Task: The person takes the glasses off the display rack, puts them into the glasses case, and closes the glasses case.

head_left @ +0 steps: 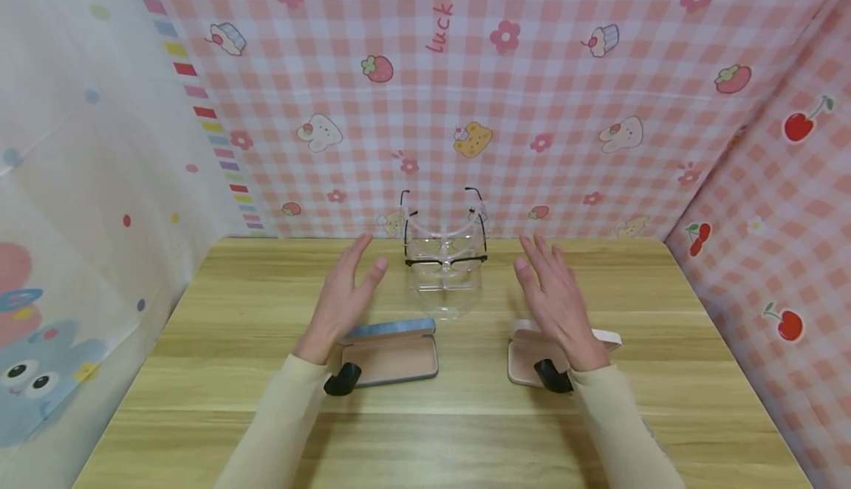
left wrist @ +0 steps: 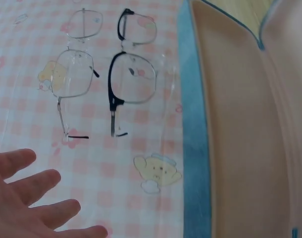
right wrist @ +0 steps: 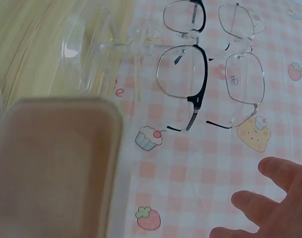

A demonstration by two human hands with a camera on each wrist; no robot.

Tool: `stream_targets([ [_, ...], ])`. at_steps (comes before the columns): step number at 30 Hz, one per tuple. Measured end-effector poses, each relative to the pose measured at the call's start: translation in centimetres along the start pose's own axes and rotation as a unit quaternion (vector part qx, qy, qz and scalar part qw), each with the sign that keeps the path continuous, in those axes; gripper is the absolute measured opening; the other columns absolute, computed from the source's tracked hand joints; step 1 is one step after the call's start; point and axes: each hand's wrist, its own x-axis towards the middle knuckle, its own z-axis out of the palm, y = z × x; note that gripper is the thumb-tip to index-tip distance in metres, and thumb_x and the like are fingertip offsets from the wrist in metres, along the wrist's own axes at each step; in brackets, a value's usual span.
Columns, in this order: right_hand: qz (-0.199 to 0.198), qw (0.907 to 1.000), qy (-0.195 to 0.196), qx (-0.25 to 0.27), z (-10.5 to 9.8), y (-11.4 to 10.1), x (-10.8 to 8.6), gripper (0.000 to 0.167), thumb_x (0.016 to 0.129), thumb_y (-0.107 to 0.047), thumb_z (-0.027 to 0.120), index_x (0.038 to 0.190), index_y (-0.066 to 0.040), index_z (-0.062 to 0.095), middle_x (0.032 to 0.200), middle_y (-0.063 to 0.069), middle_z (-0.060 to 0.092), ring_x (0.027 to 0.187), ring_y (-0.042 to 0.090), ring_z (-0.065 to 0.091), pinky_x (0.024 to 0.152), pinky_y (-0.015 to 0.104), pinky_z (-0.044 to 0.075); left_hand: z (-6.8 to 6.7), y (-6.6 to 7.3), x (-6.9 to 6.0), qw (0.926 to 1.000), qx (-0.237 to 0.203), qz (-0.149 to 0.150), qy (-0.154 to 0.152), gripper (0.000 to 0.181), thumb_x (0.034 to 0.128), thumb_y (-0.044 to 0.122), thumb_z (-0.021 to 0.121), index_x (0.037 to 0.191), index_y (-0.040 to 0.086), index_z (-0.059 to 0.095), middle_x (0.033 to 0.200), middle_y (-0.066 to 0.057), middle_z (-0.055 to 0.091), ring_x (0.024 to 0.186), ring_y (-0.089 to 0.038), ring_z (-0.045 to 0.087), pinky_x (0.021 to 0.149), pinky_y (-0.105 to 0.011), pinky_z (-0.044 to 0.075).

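Two pairs of glasses sit one above the other on a clear stand (head_left: 444, 313) at the table's back: black-topped glasses (head_left: 425, 261) (left wrist: 111, 82) (right wrist: 204, 74) and thin metal-framed glasses (left wrist: 93, 74) (right wrist: 263, 79). My left hand (head_left: 342, 293) (left wrist: 29, 198) is held with fingers extended to the left of the stand, holding nothing. On the stand's right, my right hand (head_left: 555, 297) (right wrist: 277, 203) is likewise extended and empty. Below my hands lie an open blue case (head_left: 392, 360) (left wrist: 195, 124) and an open white case (head_left: 521, 362) (right wrist: 52, 163), partly hidden by the right hand.
The wooden table (head_left: 465, 430) reaches back to a pink checked cloth (head_left: 372, 112). A white patterned cloth (head_left: 80, 149) hangs at the left and a cherry-printed cloth (head_left: 764, 252) at the right. Black straps or mounts (head_left: 343, 380) show beneath both wrists.
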Motion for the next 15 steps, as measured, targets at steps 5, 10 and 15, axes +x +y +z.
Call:
stream_targets([
  [5, -0.006, 0.9990, 0.011, 0.042, 0.3, -0.4, 0.4, 0.064, 0.111, -0.054, 0.025, 0.164, -0.018, 0.032, 0.170, 0.011, 0.021, 0.156, 0.042, 0.010, 0.124, 0.065, 0.008, 0.2, 0.4, 0.6, 0.9977, -0.059, -0.032, 0.003, 0.065, 0.1088, 0.048, 0.045, 0.161, 0.012, 0.035, 0.166, -0.012, 0.033, 0.152, -0.034, 0.029, 0.123, -0.058, 0.025],
  [10, -0.011, 0.9969, 0.020, 0.075, 0.5, -0.7, 0.8, 0.065, 0.112, -0.052, 0.023, 0.161, -0.011, 0.035, 0.169, 0.007, 0.026, 0.157, 0.029, 0.019, 0.128, 0.049, 0.012, 0.3, 0.6, 0.9, 0.9889, -0.135, -0.061, 0.001, 0.065, 0.1078, 0.053, 0.046, 0.160, 0.015, 0.038, 0.164, -0.007, 0.038, 0.150, -0.029, 0.035, 0.122, -0.054, 0.031],
  [15, 0.009, 0.9934, 0.016, 0.114, 0.7, -1.0, 1.0, 0.067, 0.111, -0.054, 0.024, 0.161, -0.012, 0.036, 0.168, 0.003, 0.030, 0.156, 0.027, 0.021, 0.128, 0.050, 0.015, 0.4, 0.9, 1.3, 0.9809, -0.181, -0.072, 0.003, 0.071, 0.1056, 0.060, 0.046, 0.158, 0.013, 0.041, 0.162, -0.006, 0.042, 0.147, -0.027, 0.040, 0.122, -0.048, 0.032],
])
